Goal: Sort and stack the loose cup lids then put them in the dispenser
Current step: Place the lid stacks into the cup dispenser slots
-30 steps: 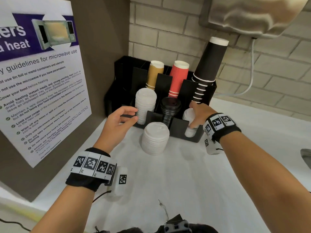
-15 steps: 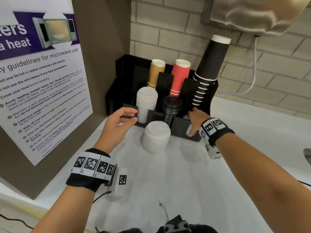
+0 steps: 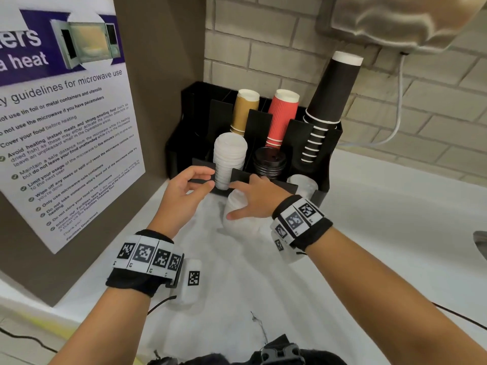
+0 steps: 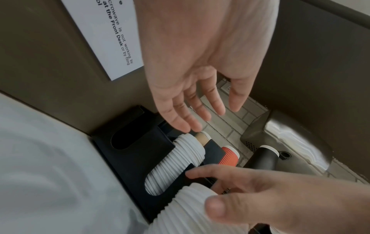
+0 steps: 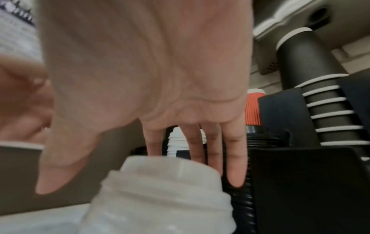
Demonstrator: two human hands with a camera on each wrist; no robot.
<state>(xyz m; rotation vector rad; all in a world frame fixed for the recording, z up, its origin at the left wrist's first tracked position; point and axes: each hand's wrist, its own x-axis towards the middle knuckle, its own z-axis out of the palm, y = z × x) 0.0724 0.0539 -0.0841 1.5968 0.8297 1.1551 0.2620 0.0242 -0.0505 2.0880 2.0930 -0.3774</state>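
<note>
A loose stack of white lids (image 3: 238, 225) (image 5: 160, 197) stands on the white counter in front of the black dispenser (image 3: 299, 133). My right hand (image 3: 234, 200) (image 5: 140, 174) is spread over its top. The fingers are straight down the far side and the thumb lies on the near side. My left hand (image 3: 208, 177) (image 4: 210, 114) hovers empty and relaxed just left of it, by the dispenser's front. The dispenser's front slots hold a tall white lid stack (image 3: 229, 156) (image 4: 180, 158), black lids (image 3: 268, 162) and smaller white lids (image 3: 301, 183).
Tan cups (image 3: 245, 111), red cups (image 3: 283, 114) and a tall leaning stack of black cups (image 3: 332, 93) fill the back slots. A brown panel with a poster (image 3: 66, 127) walls the left. A metal appliance (image 3: 395, 19) hangs overhead. A sink edge (image 3: 481, 241) shows far right.
My right hand has left the dispenser's right front slot and moved left onto the loose white stack. The left hand has stayed in place.
</note>
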